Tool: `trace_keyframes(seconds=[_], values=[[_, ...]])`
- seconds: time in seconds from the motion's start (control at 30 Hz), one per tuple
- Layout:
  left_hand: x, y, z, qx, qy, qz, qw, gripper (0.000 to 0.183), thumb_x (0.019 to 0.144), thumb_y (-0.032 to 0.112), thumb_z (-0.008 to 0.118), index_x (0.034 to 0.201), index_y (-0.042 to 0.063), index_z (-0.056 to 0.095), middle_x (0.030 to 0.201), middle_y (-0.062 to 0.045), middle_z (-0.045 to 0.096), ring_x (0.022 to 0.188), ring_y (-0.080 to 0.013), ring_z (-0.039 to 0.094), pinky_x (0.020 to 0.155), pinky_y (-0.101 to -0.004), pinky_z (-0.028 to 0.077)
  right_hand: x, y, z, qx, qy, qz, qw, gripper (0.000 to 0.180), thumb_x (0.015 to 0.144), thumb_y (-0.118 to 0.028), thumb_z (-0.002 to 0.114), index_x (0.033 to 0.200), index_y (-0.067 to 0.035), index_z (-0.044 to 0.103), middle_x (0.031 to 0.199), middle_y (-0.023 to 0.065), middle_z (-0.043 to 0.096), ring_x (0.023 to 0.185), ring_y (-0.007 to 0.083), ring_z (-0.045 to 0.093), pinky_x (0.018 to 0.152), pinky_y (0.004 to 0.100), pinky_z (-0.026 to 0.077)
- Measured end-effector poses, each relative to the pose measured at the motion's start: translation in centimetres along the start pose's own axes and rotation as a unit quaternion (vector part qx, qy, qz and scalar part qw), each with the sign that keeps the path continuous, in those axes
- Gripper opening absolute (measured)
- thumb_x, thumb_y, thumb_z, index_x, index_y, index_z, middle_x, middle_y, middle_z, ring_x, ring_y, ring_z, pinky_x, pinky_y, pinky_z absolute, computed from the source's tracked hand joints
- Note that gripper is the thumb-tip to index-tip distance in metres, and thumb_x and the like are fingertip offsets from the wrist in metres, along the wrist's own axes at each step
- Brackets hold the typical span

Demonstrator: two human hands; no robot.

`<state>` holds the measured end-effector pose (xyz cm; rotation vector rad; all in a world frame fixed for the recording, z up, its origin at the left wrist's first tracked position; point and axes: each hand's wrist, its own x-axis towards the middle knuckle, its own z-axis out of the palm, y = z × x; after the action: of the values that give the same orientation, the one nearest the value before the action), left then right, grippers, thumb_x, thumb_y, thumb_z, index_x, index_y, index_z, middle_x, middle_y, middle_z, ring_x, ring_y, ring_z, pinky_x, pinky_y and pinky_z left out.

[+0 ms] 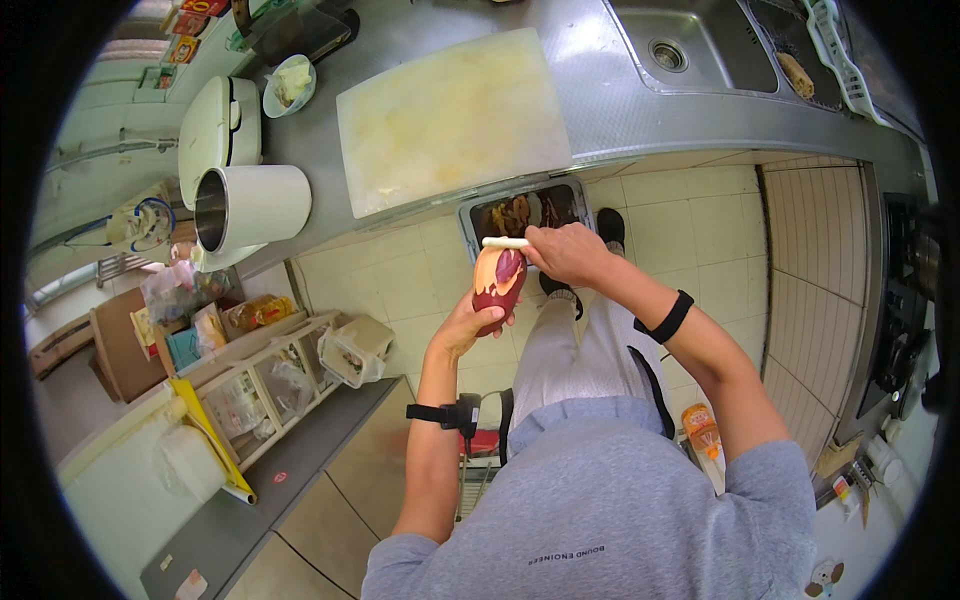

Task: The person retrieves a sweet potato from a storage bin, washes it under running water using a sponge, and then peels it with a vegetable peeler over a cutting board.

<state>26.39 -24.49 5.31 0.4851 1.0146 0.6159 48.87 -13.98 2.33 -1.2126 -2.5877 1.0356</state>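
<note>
My left hand point(474, 322) holds a partly peeled sweet potato point(496, 289) from below, its fingers around the lower end. Orange flesh shows on the upper part, and red-purple skin remains on the lower part and in a patch at the right. My right hand point(562, 251) grips a white-handled peeler point(506, 243) lying across the top end of the sweet potato; its blade is not clearly visible. Beneath both hands stands a grey bin point(466, 225) with peelings and dark scraps inside. A white cutting board point(454, 124) lies on the steel counter just beyond the bin.
On the counter's left are a bowl point(290, 86) with pale food, a white rice cooker point(210, 131) and a white metal pot point(255, 208) lying on its side. A steel sink point(701, 45) is at upper right. A small waste bin point(356, 349) stands at left beside shelving.
</note>
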Motion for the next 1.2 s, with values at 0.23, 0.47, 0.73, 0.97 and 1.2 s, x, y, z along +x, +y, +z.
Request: trace_keyframes(seconds=[0.23, 0.47, 0.73, 0.97, 1.2], values=[[-0.2, 0.0, -0.1, -0.011, 0.005, 0.03, 0.999, 0.075, 0.074, 0.036, 0.08, 0.133, 0.004, 0.046, 0.115, -0.009, 0.063, 0.083, -0.0142, 0.063, 0.058, -0.0246, 0.051, 0.6, 4.0, 1.9, -0.005, 0.032, 0.105, 0.994, 0.034, 0.1, -0.037, 0.045, 0.091, -0.006, 0.052, 0.08, 0.0174, 0.067, 0.069, 0.0399, 0.064, 0.059, 0.0526, 0.049], [0.6, -0.7, -0.5, 0.017, 0.049, 0.033, 0.998, 0.067, 0.077, 0.032, 0.078, 0.13, 0.004, 0.046, 0.113, -0.008, 0.062, 0.084, -0.0144, 0.064, 0.059, -0.026, 0.051, 2.1, 0.4, 4.2, 0.383, 0.041, 0.182, 0.905, 0.05, 0.09, -0.052, 0.063, 0.098, -0.003, 0.059, 0.083, 0.0145, 0.066, 0.079, 0.0269, 0.065, 0.069, 0.0392, 0.048], [1.1, -1.2, -0.3, -0.002, 0.081, 0.035, 0.996, 0.06, 0.08, 0.029, 0.076, 0.127, 0.006, 0.047, 0.111, -0.008, 0.062, 0.083, -0.0141, 0.064, 0.06, -0.027, 0.051, 2.8, 1.1, 2.1, 0.18, 0.103, 0.143, 0.968, 0.055, 0.088, -0.048, 0.066, 0.116, -0.002, 0.054, 0.094, 0.0161, 0.068, 0.08, 0.0315, 0.068, 0.068, 0.0417, 0.053], [1.4, -1.0, -0.1, 0.014, 0.097, 0.051, 0.994, 0.052, 0.083, 0.026, 0.074, 0.124, 0.006, 0.048, 0.105, -0.006, 0.062, 0.081, -0.0138, 0.064, 0.059, -0.0265, 0.051, -0.2, -2.6, 0.7, 0.064, 0.091, 0.023, 0.994, 0.028, 0.1, -0.035, 0.046, 0.097, -0.008, 0.05, 0.082, 0.0152, 0.065, 0.066, 0.0382, 0.064, 0.056, 0.0488, 0.051], [1.5, -0.9, 0.1, 0.038, 0.123, 0.041, 0.991, 0.048, 0.083, 0.021, 0.074, 0.122, 0.006, 0.049, 0.097, -0.004, 0.062, 0.079, -0.013, 0.064, 0.058, -0.0259, 0.05, -1.6, -3.6, 0.7, 0.003, 0.008, -0.022, 1.0, 0.03, 0.099, -0.036, 0.048, 0.099, -0.006, 0.051, 0.08, 0.0139, 0.065, 0.063, 0.0358, 0.065, 0.052, 0.0468, 0.051]])
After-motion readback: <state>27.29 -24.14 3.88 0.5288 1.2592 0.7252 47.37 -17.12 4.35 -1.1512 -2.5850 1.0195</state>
